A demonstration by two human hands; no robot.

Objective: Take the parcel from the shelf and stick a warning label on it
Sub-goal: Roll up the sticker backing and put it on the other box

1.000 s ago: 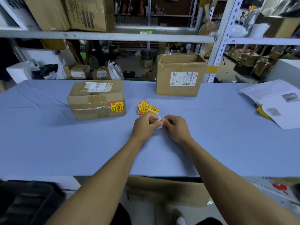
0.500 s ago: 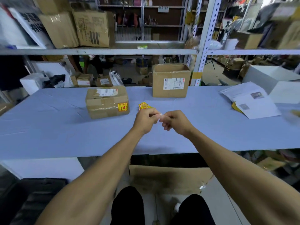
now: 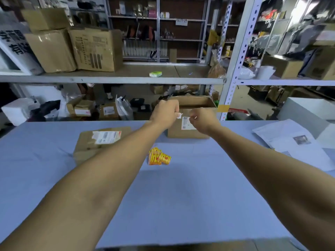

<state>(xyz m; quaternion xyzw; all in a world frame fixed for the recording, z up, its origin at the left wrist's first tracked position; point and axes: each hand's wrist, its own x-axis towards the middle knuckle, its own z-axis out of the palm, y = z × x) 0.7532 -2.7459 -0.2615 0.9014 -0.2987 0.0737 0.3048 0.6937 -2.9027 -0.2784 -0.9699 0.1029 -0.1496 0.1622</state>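
My left hand [image 3: 164, 115] is raised above the back of the blue table [image 3: 181, 196], its fist shut on a small white paper scrap [image 3: 179, 115]. Just to its right, my right hand [image 3: 204, 122] has its fingers curled together; a thin white sliver shows at the fingertips. A taped brown parcel [image 3: 87, 145] with a white shipping label lies on the table at the left, partly behind my left forearm. A small pile of yellow-and-red warning labels [image 3: 158, 158] lies in the middle. Behind both hands stands an open-topped brown box [image 3: 181, 132].
A metal shelf [image 3: 126, 79] runs across the back with large cardboard boxes [image 3: 94, 49] on its left end. A perforated upright post [image 3: 233, 69] stands at the right. White printed sheets [image 3: 293, 142] lie on the table's right side. More parcels sit on the floor behind.
Both hands have risen from the table in front of the labels towards the open box and moved slightly apart. The view has tilted upwards.
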